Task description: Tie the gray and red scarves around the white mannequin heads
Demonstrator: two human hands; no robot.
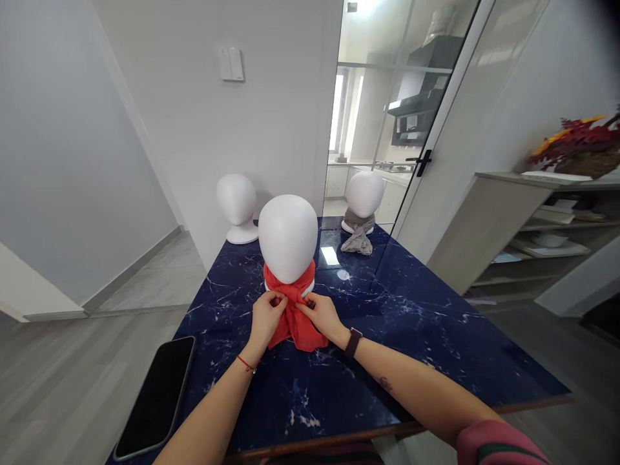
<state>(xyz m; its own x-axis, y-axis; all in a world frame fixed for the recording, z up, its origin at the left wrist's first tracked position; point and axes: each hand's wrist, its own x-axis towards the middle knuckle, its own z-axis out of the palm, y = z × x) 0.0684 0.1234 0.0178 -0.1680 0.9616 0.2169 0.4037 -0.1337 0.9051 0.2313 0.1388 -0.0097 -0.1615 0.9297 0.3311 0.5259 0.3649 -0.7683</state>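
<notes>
A white mannequin head (288, 236) stands upright in front of me. Round its neck goes a red scarf (303, 332), knotted at the front, with its ends hanging down onto the table. My left hand (266, 316) pinches the scarf just left of the knot. On the other side, my right hand (327, 315) has its thumb and fingers closed on the scarf beside the knot. The fingertips of both hands are partly hidden in the folds of cloth.
The blue marbled table (387, 387) also carries a bare mannequin head (236, 200) at back left, a mannequin head (365, 194) with a grey scarf (357, 239) at back right, and a phone (155, 394) at the left edge. A glass door (378, 97) stands behind.
</notes>
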